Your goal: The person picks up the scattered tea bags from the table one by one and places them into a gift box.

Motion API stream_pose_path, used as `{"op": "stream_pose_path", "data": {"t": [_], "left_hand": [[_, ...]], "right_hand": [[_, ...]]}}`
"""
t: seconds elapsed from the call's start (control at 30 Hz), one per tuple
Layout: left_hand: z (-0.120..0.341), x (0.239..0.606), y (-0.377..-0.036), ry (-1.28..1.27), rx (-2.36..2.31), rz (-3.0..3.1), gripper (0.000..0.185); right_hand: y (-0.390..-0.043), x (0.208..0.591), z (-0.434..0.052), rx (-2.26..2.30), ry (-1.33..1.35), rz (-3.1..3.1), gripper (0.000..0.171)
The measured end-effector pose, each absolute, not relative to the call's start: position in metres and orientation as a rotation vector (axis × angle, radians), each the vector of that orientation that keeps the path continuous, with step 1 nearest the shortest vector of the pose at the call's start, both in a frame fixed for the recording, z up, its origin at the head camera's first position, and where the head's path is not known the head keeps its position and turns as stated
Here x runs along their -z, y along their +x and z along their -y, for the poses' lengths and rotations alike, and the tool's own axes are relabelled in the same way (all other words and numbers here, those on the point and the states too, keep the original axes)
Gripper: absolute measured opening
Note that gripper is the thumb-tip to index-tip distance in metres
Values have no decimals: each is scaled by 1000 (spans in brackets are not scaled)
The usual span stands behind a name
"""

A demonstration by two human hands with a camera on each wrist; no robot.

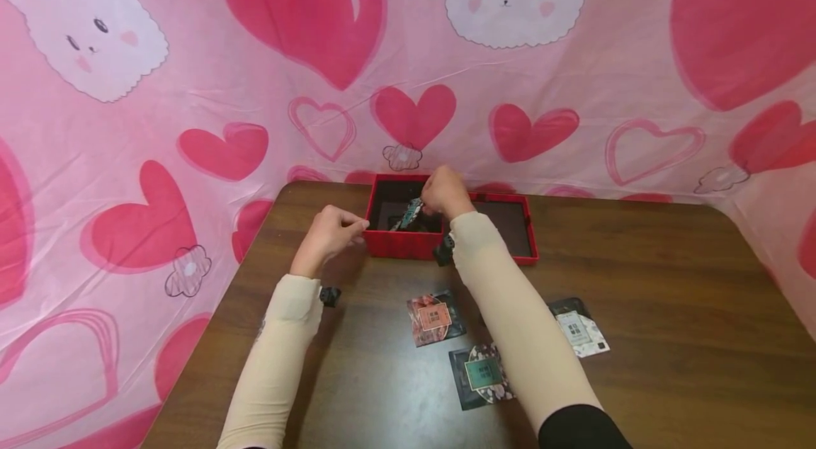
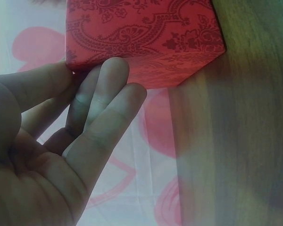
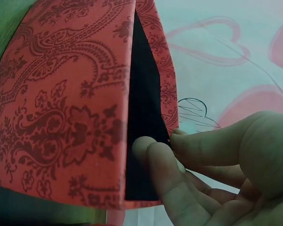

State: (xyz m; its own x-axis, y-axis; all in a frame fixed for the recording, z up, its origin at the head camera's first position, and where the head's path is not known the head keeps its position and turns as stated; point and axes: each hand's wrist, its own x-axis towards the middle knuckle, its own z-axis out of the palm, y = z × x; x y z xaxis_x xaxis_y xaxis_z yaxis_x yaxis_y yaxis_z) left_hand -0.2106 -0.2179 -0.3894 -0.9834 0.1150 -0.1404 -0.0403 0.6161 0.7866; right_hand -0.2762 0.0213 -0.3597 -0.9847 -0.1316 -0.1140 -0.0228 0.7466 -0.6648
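A red patterned box stands open at the table's far edge, its black-lined lid lying right beside it. My right hand pinches a small dark and teal packet over the box's black inside. In the right wrist view the thumb and fingers meet at the box's rim, and the packet is hidden. My left hand touches the box's front left corner. In the left wrist view its straight fingers rest against the red box.
Three flat packets lie on the brown table near me: an orange-labelled one, a green-labelled one partly under my right forearm, and a white-labelled one. A pink heart-print cloth walls in the back and sides.
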Motion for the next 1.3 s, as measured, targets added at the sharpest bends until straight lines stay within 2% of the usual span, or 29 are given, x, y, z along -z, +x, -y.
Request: {"op": "stream_pose_path", "data": {"t": [0.33, 0.63, 0.93, 1.3], "left_hand": [[218, 391, -211, 103, -1287, -2690, 28], [219, 391, -210, 96, -1272, -2697, 26], [217, 388, -211, 114, -1286, -2682, 27], [216, 389, -212, 88, -1282, -2666, 30]], "right_hand": [[-273, 354, -30, 1085, -171, -2747, 14], [-265, 338, -55, 1467, -144, -2478, 18], [-243, 334, -104, 1645, -231, -2400, 20], [-209, 337, -185, 1537, -194, -2524, 29]]}}
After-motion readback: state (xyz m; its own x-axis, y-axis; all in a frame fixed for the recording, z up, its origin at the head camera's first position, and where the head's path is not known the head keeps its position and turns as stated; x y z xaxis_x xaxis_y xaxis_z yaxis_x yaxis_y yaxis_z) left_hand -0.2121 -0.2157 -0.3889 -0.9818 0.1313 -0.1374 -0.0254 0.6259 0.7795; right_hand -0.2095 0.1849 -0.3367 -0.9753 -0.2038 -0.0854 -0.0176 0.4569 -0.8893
